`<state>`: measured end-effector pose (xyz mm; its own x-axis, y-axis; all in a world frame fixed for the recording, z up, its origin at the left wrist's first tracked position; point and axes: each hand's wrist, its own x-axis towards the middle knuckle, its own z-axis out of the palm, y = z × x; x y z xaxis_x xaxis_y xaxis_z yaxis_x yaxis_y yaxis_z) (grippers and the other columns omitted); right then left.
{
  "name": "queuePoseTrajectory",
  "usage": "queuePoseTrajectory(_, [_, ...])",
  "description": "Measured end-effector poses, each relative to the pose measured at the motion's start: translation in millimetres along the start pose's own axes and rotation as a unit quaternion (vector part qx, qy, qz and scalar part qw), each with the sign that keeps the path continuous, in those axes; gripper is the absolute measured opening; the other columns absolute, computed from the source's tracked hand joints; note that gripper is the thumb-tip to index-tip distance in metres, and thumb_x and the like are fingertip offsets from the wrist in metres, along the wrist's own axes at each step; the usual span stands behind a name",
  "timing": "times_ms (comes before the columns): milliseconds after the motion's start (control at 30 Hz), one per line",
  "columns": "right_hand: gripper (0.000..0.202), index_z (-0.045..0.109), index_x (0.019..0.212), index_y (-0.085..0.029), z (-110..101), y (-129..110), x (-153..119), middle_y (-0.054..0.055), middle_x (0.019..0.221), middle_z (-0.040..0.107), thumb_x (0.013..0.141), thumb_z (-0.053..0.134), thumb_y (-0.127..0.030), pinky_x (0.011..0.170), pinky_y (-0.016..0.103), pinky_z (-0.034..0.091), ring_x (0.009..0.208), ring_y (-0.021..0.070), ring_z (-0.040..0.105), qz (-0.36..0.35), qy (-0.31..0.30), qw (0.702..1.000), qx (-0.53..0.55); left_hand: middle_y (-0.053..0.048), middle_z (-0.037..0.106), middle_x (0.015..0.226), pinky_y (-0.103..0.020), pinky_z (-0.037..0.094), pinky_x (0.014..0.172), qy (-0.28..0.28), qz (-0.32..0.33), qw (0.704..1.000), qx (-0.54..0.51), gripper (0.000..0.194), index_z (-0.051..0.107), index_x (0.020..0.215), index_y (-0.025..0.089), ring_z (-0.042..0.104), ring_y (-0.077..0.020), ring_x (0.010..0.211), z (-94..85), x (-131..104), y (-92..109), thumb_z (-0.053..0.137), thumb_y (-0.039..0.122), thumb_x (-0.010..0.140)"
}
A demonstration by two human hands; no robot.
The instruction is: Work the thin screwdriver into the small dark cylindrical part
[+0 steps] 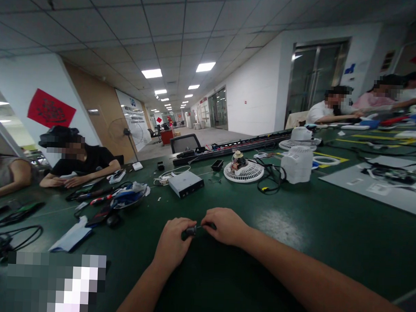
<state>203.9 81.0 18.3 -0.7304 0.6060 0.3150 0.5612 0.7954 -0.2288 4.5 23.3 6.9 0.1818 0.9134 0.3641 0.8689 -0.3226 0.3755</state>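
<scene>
Both my hands meet above the green table, almost fingertip to fingertip. My left hand [174,242] is closed around a small dark cylindrical part [190,231], its end facing right. From the other side my right hand [224,225] pinches a small, thin dark piece [209,225]; its kind is too small to tell. A fine sliver spans the gap between the two, and I cannot tell which part it belongs to. Beyond the hands lies a silver boxy drive [186,184] with a black front.
A white fan grille [243,171] with a motor on it, a white housing [296,164] and a black cable [273,177] lie farther back. Left are a filled bowl [130,196] and a pale blue cloth [71,235]. A grey board [379,186] lies right. Other people sit around the table.
</scene>
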Motion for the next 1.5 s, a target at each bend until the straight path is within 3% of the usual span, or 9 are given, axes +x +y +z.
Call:
queuePoseTrajectory(200, [0.016, 0.07, 0.094, -0.021, 1, 1, 1, 0.005, 0.094, 0.069, 0.087, 0.056, -0.022, 0.08, 0.032, 0.042, 0.091, 0.0216, 0.061, 0.037, 0.002, 0.999, -0.021, -0.002, 0.07, 0.116, -0.041, 0.039, 0.097, -0.023, -0.015, 0.999, 0.024, 0.037, 0.069, 0.113, 0.028, 0.059, -0.024, 0.109, 0.8, 1, -1, 0.063, 0.014, 0.079])
queuePoseTrajectory(367, [0.024, 0.063, 0.103, -0.019, 3, 1, 1, 0.007, 0.102, 0.068, 0.093, 0.042, -0.018, 0.075, 0.031, 0.042, 0.088, 0.02, 0.063, 0.106, 0.006, 0.994, -0.005, -0.002, 0.068, 0.119, -0.041, 0.038, 0.097, -0.026, -0.029, 0.999, 0.032, 0.04, 0.067, 0.117, 0.029, 0.058, -0.0243, 0.11, 0.9, 1, -2, 0.062, 0.013, 0.08])
queuePoseTrajectory(500, [0.019, 0.061, 0.104, -0.021, 5, -3, 1, 0.006, 0.101, 0.066, 0.089, 0.052, -0.029, 0.073, 0.029, 0.043, 0.088, 0.0194, 0.062, 0.153, 0.033, 0.987, 0.032, -0.003, 0.068, 0.12, -0.04, 0.037, 0.098, -0.033, -0.016, 0.999, 0.03, 0.043, 0.065, 0.12, 0.028, 0.057, -0.0239, 0.11, 0.9, 1, -2, 0.062, 0.012, 0.08])
queuePoseTrajectory(633, [0.029, 0.065, 0.106, -0.024, 11, -4, 2, 0.005, 0.109, 0.063, 0.081, 0.063, -0.038, 0.071, 0.03, 0.044, 0.086, 0.0202, 0.063, 0.182, 0.02, 0.983, 0.034, -0.004, 0.067, 0.121, -0.041, 0.038, 0.098, -0.034, -0.033, 0.999, 0.027, 0.039, 0.065, 0.121, 0.026, 0.057, -0.0248, 0.112, 2.6, 1, -5, 0.061, 0.017, 0.083])
queuePoseTrajectory(800, [0.019, 0.071, 0.096, -0.025, 14, 3, 3, 0.005, 0.098, 0.067, 0.082, 0.063, -0.033, 0.071, 0.029, 0.045, 0.088, 0.0209, 0.063, 0.164, -0.019, 0.985, 0.051, -0.006, 0.068, 0.12, -0.042, 0.038, 0.099, -0.029, -0.058, 0.998, 0.02, 0.039, 0.064, 0.121, 0.024, 0.058, -0.0262, 0.112, 5.6, 1, -9, 0.062, 0.02, 0.082])
queuePoseTrajectory(967, [0.016, 0.073, 0.095, -0.025, 13, 6, 5, 0.002, 0.092, 0.072, 0.081, 0.066, -0.029, 0.071, 0.027, 0.045, 0.085, 0.019, 0.065, 0.151, -0.004, 0.983, 0.109, -0.004, 0.07, 0.117, -0.042, 0.041, 0.097, -0.029, -0.072, 0.997, 0.0, 0.037, 0.066, 0.117, 0.025, 0.06, -0.026, 0.109, 3.9, 1, -6, 0.064, 0.022, 0.08])
queuePoseTrajectory(1167, [0.014, 0.075, 0.092, -0.023, 12, 0, 6, 0.0, 0.084, 0.072, 0.079, 0.069, -0.025, 0.065, 0.023, 0.042, 0.076, 0.0151, 0.063, 0.107, 0.034, 0.976, 0.187, -0.001, 0.071, 0.109, -0.037, 0.045, 0.09, -0.026, -0.047, 0.997, -0.053, 0.034, 0.068, 0.108, 0.028, 0.062, -0.0245, 0.103, 1.9, -1, 1, 0.07, 0.023, 0.074])
queuePoseTrajectory(1367, [0.012, 0.076, 0.088, -0.024, 11, -1, 6, 0.001, 0.085, 0.068, 0.078, 0.07, -0.025, 0.064, 0.022, 0.04, 0.077, 0.0142, 0.061, 0.089, 0.042, 0.982, 0.162, -0.004, 0.07, 0.112, -0.038, 0.045, 0.094, -0.02, -0.05, 0.996, -0.071, 0.06, 0.056, 0.129, 0.025, 0.061, -0.0244, 0.106, 5.2, -3, 0, 0.073, 0.022, 0.072])
queuePoseTrajectory(1500, [0.01, 0.076, 0.084, -0.021, 10, -2, 5, 0.001, 0.083, 0.069, 0.076, 0.072, -0.026, 0.064, 0.023, 0.041, 0.075, 0.0145, 0.061, 0.099, 0.039, 0.979, 0.175, -0.003, 0.069, 0.115, -0.037, 0.044, 0.095, -0.027, -0.014, 0.997, -0.077, 0.05, 0.063, 0.12, 0.028, 0.06, -0.024, 0.108, 3.2, -4, 0, 0.073, 0.018, 0.072])
